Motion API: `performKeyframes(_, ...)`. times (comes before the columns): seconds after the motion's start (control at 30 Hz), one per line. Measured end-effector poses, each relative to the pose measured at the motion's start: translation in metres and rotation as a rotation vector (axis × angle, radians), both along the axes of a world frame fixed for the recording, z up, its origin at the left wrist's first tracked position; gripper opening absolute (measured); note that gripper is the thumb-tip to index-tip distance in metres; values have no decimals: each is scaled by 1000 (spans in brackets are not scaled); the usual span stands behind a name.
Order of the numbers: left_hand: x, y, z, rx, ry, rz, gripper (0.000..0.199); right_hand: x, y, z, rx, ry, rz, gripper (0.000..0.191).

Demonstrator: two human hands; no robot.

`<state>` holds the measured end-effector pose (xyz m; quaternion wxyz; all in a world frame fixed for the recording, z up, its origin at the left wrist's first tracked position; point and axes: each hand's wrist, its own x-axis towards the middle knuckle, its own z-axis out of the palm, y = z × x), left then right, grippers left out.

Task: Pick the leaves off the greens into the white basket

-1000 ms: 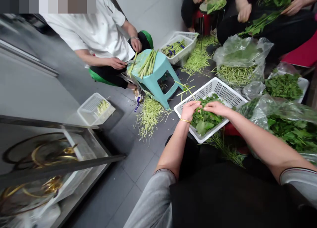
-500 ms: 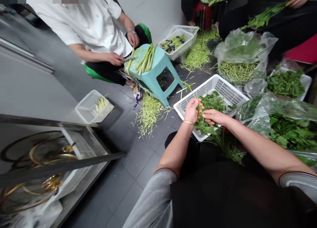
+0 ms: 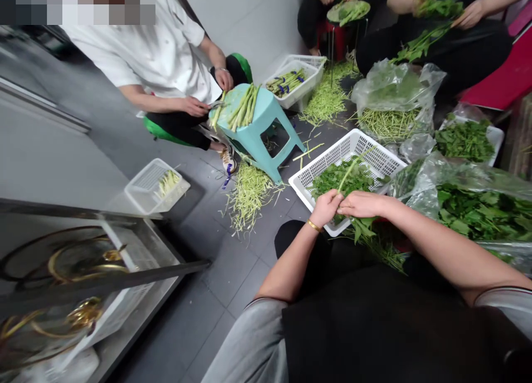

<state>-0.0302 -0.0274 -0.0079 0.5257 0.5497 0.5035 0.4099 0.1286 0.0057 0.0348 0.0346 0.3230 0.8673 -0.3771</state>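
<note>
My left hand, with a gold bangle at its wrist, is closed on a pale green stem that points up and away over the basket. Right beside it, my right hand has its fingers pinched together at the lower end of the same leafy green. Both hands are above the near edge of a white slotted plastic basket. Loose green leaves lie inside that basket. Below my right hand, more leafy stems hang down near my lap. What my right fingertips grip is partly hidden.
A clear bag of leafy greens lies to the right, with a bag of cut stems beyond. Ahead is a turquoise stool holding stalks, where a person in white works. A metal rack stands at left.
The stem has swung from leaning left to leaning right over the basket. My hands have moved slightly lower and closer together. The view has shifted a little.
</note>
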Motion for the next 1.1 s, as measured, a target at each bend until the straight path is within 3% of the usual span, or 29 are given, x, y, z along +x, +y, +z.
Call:
performKeyframes(0.13,1,3,9,-169,-313,165,33,4,-4,4,-90,152,-198,41)
performKeyframes(0.23,5,9,10,-273,-511,256,34,-2,-29,10,99,279,-402,49)
performKeyframes(0.3,4,14,9,-320,-583,338,32,-5,-51,17,198,326,-363,50)
performKeyframes(0.4,-4,21,5,-356,-607,430,31,-1,-74,28,125,333,-151,46)
performKeyframes(0.47,-11,23,5,-336,-595,431,31,8,-68,28,75,335,-243,46)
performKeyframes(0.6,-18,17,6,-261,-591,434,32,21,-14,18,222,359,-740,44)
performKeyframes(0.7,-16,6,8,-176,-573,467,34,20,23,12,303,381,-851,43)
performKeyframes(0.77,-11,-5,9,-141,-542,432,34,16,33,8,256,420,-900,43)
performKeyframes(0.93,11,-24,17,-178,-402,257,34,11,13,-6,-36,582,-933,44)
performKeyframes(1.1,27,-26,22,-201,-359,199,36,12,-17,-10,-33,622,-902,42)
